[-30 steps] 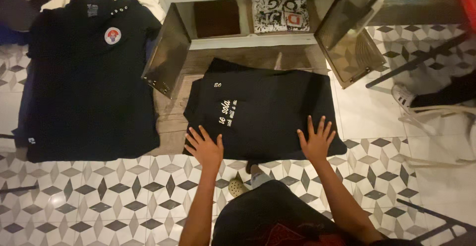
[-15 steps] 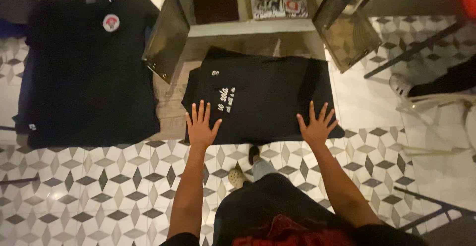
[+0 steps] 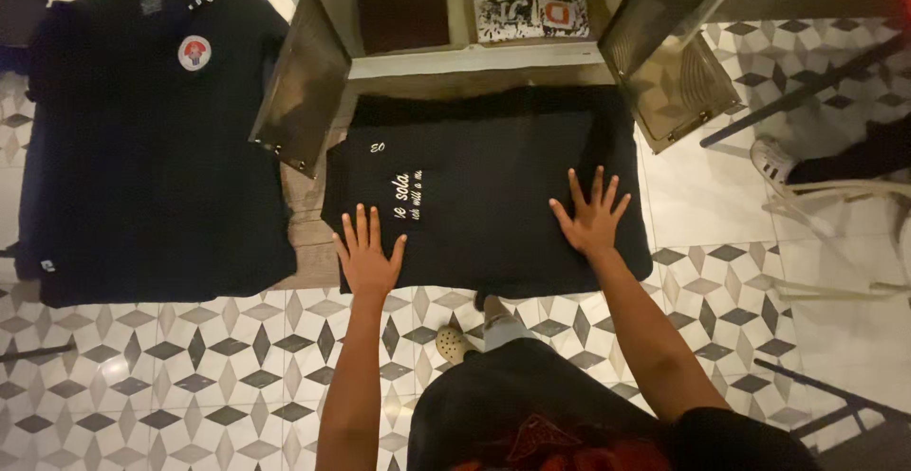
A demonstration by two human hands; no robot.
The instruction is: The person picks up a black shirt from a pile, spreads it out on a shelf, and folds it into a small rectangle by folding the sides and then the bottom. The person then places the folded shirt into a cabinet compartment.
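Hands press flat on a folded black cotton shirt with white lettering (image 3: pixel 493 186), which lies on the patterned tile floor (image 3: pixel 190 357) just before a low white shelf unit (image 3: pixel 455 54). Left hand (image 3: pixel 365 258) rests at the shirt's near left edge, fingers spread apart, gripping nothing. Right hand (image 3: pixel 590 220) lies further in on the right side, fingers likewise splayed. Another black shirt with a round badge (image 3: pixel 152 148) lies spread out to the left.

Pretty dim indoor shot, warm overhead light; glare spots on the glossy floor tiles (image 3: pixel 123 376), black shirts lose all detail, edges look soft and slightly stretched
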